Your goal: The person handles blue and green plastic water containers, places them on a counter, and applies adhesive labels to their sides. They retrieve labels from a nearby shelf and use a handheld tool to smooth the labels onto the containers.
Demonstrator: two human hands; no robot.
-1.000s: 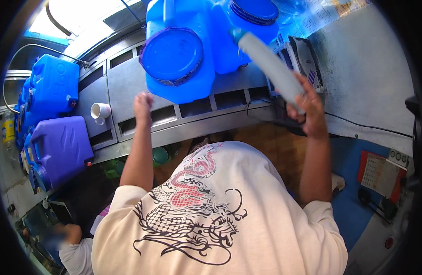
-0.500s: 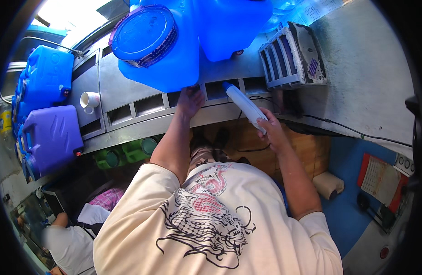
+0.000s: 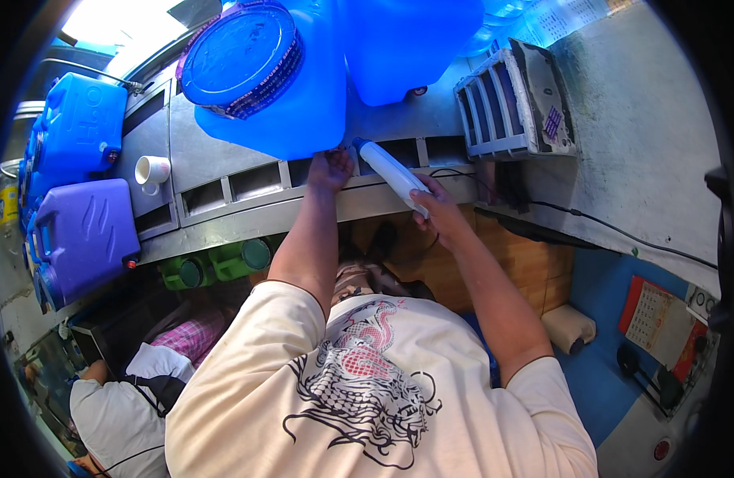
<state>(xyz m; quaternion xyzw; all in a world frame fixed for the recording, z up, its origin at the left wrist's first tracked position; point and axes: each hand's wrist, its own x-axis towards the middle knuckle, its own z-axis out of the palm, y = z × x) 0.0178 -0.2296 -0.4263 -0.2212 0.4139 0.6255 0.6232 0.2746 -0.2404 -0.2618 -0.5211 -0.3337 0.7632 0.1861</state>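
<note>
A big blue water jug [image 3: 279, 131] with a round blue lid [image 3: 238, 57] stands at the counter's front edge. Printed film wraps the lid's rim. My left hand [image 3: 332, 169] is at the jug's lower front edge, palm partly up, fingers curled around a small dark part that they mostly hide. In my right hand [image 3: 437, 209] is a long white tube-shaped tool [image 3: 392, 170] with a dark blue tip. I grip it by its near end, and the tip slants up and left, close to my left hand and the jug's base.
Another blue jug [image 3: 407, 56] stands behind. On the left are a white mug [image 3: 153, 171], a purple jug [image 3: 88, 231] and a blue jug [image 3: 84, 123]. A slatted metal box [image 3: 514, 103] sits right; a black cable [image 3: 622, 229] runs along the wall. A person [image 3: 124, 414] is at lower left.
My right hand has brought the white tool leftward, so its tip is nearer the jug's base and my left hand. My left fingers look more curled, staying at the same spot.
</note>
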